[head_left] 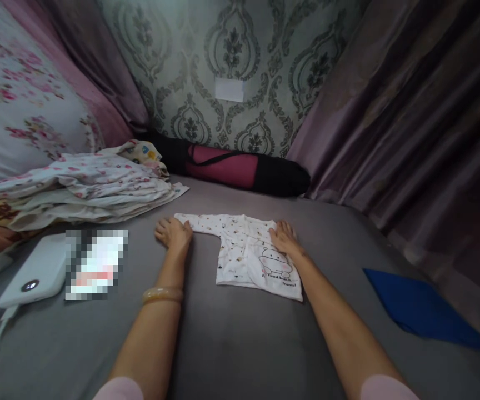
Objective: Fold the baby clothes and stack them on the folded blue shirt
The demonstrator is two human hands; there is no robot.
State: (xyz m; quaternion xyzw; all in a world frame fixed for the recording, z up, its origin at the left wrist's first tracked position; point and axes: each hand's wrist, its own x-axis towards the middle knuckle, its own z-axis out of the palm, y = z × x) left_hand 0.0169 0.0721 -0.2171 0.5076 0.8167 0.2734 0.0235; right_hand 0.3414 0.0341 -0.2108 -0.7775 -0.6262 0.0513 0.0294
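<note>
A small white baby shirt (234,255) with a tiny scattered print lies spread on the grey bed sheet. Its front panel carries a cartoon animal and lettering. At the cuff of the sleeve stretched out to the left, my left hand (173,232) rests with the thumb apart from the bent fingers. My right hand (285,238) lies over the shirt's right shoulder edge, thumb on the cloth and fingers spread beyond it. The right sleeve is hidden or folded under. A pale bangle (163,295) circles my left forearm.
On the left are a white power bank (40,269) with cables, a blurred-out phone-like object (97,265) and piled clothes (98,180). A black and magenta roll bag (223,166) lies along the wall. Folded blue cloth (423,305) lies right, near the curtain (410,122).
</note>
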